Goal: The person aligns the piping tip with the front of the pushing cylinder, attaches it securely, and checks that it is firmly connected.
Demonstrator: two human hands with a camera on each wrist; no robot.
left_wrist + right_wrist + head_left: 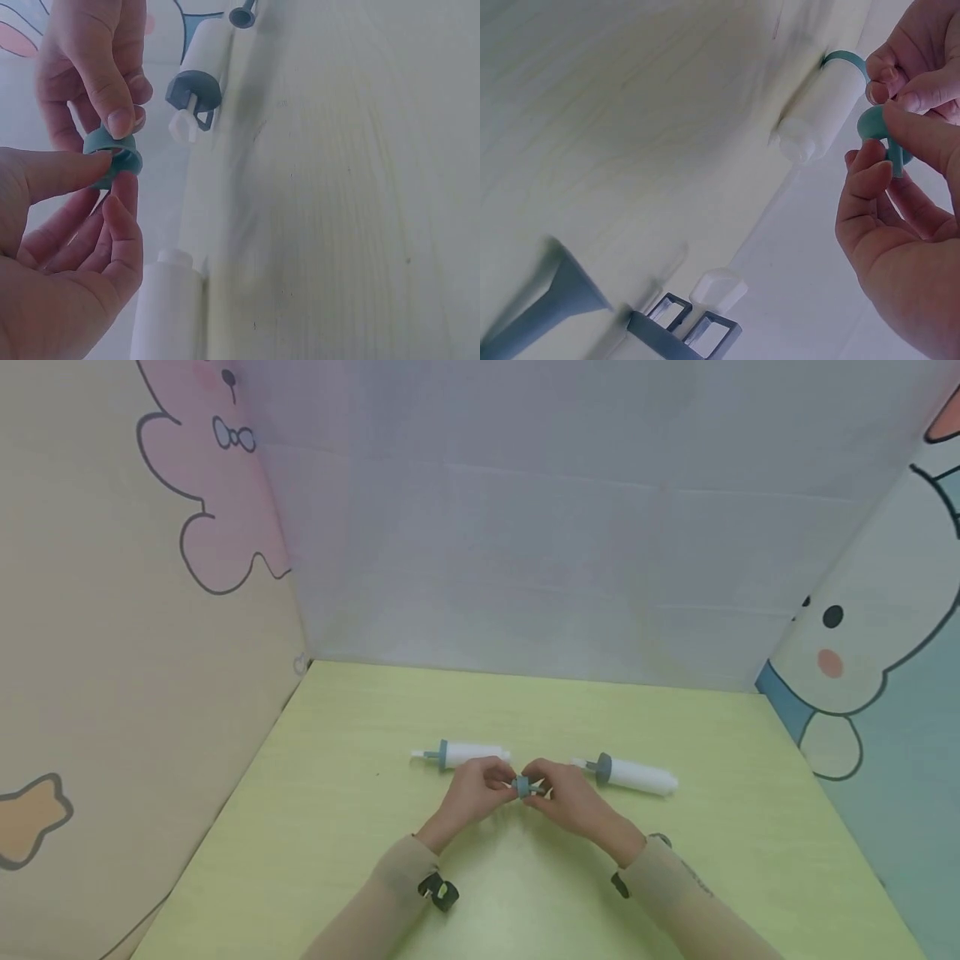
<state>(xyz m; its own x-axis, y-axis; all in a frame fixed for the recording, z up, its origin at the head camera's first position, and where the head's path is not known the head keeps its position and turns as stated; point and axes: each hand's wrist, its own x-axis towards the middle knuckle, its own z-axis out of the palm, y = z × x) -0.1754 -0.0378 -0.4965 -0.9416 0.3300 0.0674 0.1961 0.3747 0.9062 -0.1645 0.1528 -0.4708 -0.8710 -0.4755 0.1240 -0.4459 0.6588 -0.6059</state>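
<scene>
Both hands meet near the middle of the table over a small teal ring-shaped cap (96, 140) with a stem (896, 157). My left hand (476, 789) pinches one side of it between thumb and fingertips. On the other side, my right hand (573, 797) grips the cap between thumb and fingers. Behind the left hand lies a white cylinder with a teal collar (442, 755) and a pale tip pointing left. Beyond the right hand, a second white cylinder (641, 777) lies on its side; its dark blue-grey collar (603, 768) faces the hands.
A blue-grey piece with a flared end (555, 307) lies near the dark collar in the right wrist view. The pale yellow-green table (300, 852) is bounded by a plain back panel (525, 552) and cartoon-printed side panels.
</scene>
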